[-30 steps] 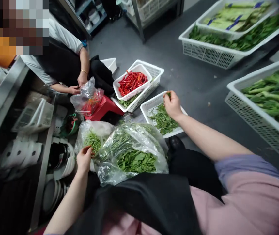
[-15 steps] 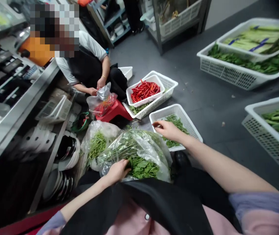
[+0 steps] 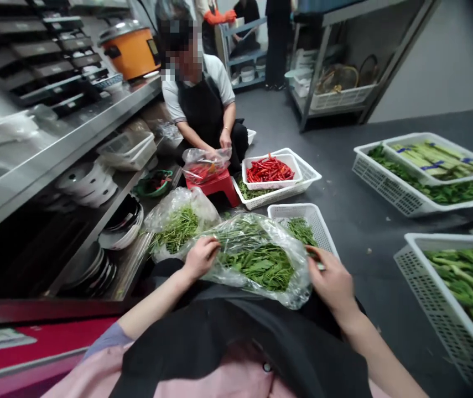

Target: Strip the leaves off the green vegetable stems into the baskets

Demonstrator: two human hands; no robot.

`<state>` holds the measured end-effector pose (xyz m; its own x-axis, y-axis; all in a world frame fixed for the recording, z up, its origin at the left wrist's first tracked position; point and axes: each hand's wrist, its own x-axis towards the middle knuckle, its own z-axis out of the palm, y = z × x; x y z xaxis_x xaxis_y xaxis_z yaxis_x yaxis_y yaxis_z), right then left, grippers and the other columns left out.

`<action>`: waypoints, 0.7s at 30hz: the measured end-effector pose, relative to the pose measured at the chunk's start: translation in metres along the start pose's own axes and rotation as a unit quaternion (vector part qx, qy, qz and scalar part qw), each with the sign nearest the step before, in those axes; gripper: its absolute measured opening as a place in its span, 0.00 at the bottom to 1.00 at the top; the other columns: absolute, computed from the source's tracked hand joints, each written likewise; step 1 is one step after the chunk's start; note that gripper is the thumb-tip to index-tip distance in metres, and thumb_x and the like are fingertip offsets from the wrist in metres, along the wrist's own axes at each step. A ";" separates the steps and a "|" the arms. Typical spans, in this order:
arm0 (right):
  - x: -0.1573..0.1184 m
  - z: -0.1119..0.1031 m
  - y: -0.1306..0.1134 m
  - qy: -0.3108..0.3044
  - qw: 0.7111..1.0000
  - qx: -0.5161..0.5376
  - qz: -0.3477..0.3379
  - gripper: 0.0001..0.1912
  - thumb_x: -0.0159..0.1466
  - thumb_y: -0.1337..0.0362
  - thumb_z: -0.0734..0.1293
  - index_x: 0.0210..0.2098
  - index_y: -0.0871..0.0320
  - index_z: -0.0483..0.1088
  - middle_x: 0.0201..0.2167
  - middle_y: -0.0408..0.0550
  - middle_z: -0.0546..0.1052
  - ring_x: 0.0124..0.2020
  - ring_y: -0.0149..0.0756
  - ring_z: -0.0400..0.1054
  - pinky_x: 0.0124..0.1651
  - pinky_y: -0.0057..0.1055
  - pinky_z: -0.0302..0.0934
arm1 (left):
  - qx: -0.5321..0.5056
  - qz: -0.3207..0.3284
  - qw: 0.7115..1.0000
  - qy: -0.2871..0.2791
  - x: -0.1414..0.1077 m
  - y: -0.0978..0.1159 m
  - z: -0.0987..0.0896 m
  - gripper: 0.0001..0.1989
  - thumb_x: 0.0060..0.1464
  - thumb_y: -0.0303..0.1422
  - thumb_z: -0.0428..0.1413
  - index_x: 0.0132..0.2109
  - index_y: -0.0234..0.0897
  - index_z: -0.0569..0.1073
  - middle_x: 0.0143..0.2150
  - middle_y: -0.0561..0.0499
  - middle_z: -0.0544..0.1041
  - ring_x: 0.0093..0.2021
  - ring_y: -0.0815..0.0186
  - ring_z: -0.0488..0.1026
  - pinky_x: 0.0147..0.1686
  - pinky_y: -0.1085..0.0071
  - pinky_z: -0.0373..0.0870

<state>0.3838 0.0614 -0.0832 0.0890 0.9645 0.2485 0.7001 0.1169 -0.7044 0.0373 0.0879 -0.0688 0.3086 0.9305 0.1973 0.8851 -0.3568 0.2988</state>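
Note:
A clear plastic bag (image 3: 298, 298) of leafy greens (image 3: 261, 265) lies in my lap, its mouth spread wide. My left hand (image 3: 201, 258) pinches the bag's left rim with fingers pressed together. On the far side, my right hand (image 3: 331, 279) is closed around the right rim; its fingertips are partly hidden by the plastic. Left of this bag sits a second plastic bag (image 3: 205, 207) holding thin green stems (image 3: 178, 229). Just beyond my right hand stands a white perforated basket (image 3: 323, 226) with some picked greens (image 3: 302, 231) in it.
A co-worker (image 3: 203, 105) sits ahead, hands at a bag of red chilies (image 3: 203, 168) on a red stool (image 3: 219, 190). Red chilies (image 3: 270, 168) fill a nearby white basket. Vegetable baskets (image 3: 410, 199) stand at right. A metal shelf (image 3: 74, 119) with dishes runs along the left.
My right hand has come down from above the white basket to the bag's right rim. My left hand has moved up to the left rim, and the bag's mouth is wider. The camera view has turned.

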 end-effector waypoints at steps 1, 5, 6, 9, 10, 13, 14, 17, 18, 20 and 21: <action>-0.010 -0.003 0.015 0.004 0.997 -0.058 0.044 0.20 0.64 0.58 0.56 0.48 0.59 0.71 0.46 0.56 0.76 0.46 0.45 0.71 0.52 0.39 0.63 | 0.013 -0.034 0.999 0.038 -0.005 -0.013 -0.009 0.14 0.62 0.32 0.47 0.45 0.37 0.76 0.48 0.43 0.75 0.51 0.62 0.70 0.54 0.65 0.67; -0.038 -0.011 0.050 -0.099 0.961 -0.235 0.110 0.23 0.65 0.57 0.53 0.50 0.61 0.71 0.48 0.56 0.76 0.48 0.51 0.69 0.51 0.43 0.63 | 0.085 -0.278 0.956 -0.034 -0.021 -0.064 -0.024 0.17 0.61 0.32 0.44 0.47 0.35 0.75 0.50 0.40 0.76 0.53 0.59 0.71 0.53 0.65 0.67; -0.040 -0.011 0.051 -0.121 0.954 -0.256 0.101 0.23 0.66 0.58 0.53 0.49 0.61 0.71 0.48 0.55 0.76 0.49 0.51 0.69 0.51 0.43 0.62 | 0.088 -0.320 0.939 -0.092 -0.024 -0.072 -0.022 0.17 0.61 0.33 0.44 0.47 0.34 0.75 0.49 0.40 0.77 0.51 0.58 0.73 0.50 0.65 0.69; -0.040 -0.006 0.037 -0.154 0.938 -0.305 0.063 0.22 0.67 0.59 0.53 0.48 0.59 0.72 0.47 0.54 0.77 0.47 0.48 0.71 0.49 0.42 0.64 | 0.069 -0.330 0.921 -0.195 -0.029 -0.081 -0.006 0.16 0.58 0.36 0.47 0.46 0.37 0.76 0.46 0.41 0.79 0.47 0.56 0.76 0.44 0.66 0.71; -0.038 -0.004 0.031 -0.161 0.932 -0.321 0.045 0.21 0.67 0.59 0.53 0.47 0.59 0.72 0.46 0.54 0.77 0.46 0.48 0.72 0.47 0.41 0.64 | 0.065 -0.314 0.925 -0.203 -0.029 -0.080 0.000 0.15 0.57 0.36 0.49 0.45 0.38 0.77 0.46 0.42 0.79 0.47 0.56 0.76 0.44 0.66 0.71; -0.036 -0.001 0.018 -0.171 0.921 -0.349 0.017 0.19 0.67 0.60 0.53 0.44 0.58 0.73 0.45 0.53 0.77 0.45 0.47 0.72 0.46 0.41 0.64 | 0.066 -0.284 0.928 -0.232 -0.031 -0.075 0.010 0.14 0.55 0.38 0.51 0.42 0.39 0.78 0.46 0.41 0.79 0.47 0.54 0.76 0.44 0.64 0.71; -0.036 -0.001 0.017 -0.171 0.921 -0.348 0.024 0.20 0.67 0.60 0.53 0.44 0.57 0.73 0.45 0.53 0.78 0.46 0.47 0.72 0.46 0.41 0.63 | 0.066 -0.280 0.928 -0.238 -0.031 -0.075 0.011 0.14 0.55 0.38 0.51 0.41 0.39 0.78 0.46 0.41 0.79 0.47 0.54 0.76 0.44 0.64 0.71; -0.035 -0.002 0.020 -0.169 0.927 -0.329 0.066 0.21 0.67 0.58 0.53 0.47 0.57 0.73 0.46 0.53 0.77 0.48 0.47 0.71 0.48 0.40 0.63 | 0.065 -0.276 0.928 -0.243 -0.031 -0.077 0.009 0.16 0.57 0.40 0.48 0.44 0.39 0.77 0.47 0.41 0.79 0.47 0.56 0.76 0.43 0.65 0.71; -0.035 -0.003 0.021 -0.170 0.928 -0.324 0.073 0.22 0.67 0.57 0.53 0.48 0.57 0.73 0.47 0.53 0.77 0.48 0.47 0.71 0.49 0.40 0.63 | 0.064 -0.277 0.927 -0.244 -0.030 -0.078 0.008 0.17 0.57 0.40 0.48 0.44 0.39 0.77 0.48 0.41 0.79 0.47 0.56 0.76 0.43 0.65 0.71; -0.034 -0.005 0.022 -0.176 0.927 -0.322 0.081 0.22 0.67 0.57 0.52 0.48 0.58 0.73 0.48 0.53 0.77 0.49 0.48 0.71 0.49 0.40 0.62 | 0.063 -0.277 0.927 -0.247 -0.029 -0.079 0.007 0.17 0.57 0.40 0.48 0.44 0.39 0.77 0.48 0.41 0.79 0.47 0.55 0.76 0.44 0.64 0.71; -0.033 -0.005 0.022 -0.180 0.926 -0.320 0.085 0.22 0.67 0.57 0.52 0.48 0.58 0.73 0.48 0.53 0.77 0.49 0.49 0.71 0.49 0.40 0.62 | 0.062 -0.277 0.926 -0.248 -0.029 -0.079 0.007 0.17 0.57 0.40 0.48 0.44 0.39 0.77 0.48 0.40 0.79 0.48 0.54 0.76 0.44 0.64 0.71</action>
<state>0.3999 0.0310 -0.1035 0.0752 0.9859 -0.1492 0.9846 -0.0971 -0.1453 -0.0393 0.0898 -0.1046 -0.1101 0.9023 -0.4169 0.9793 0.1702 0.1098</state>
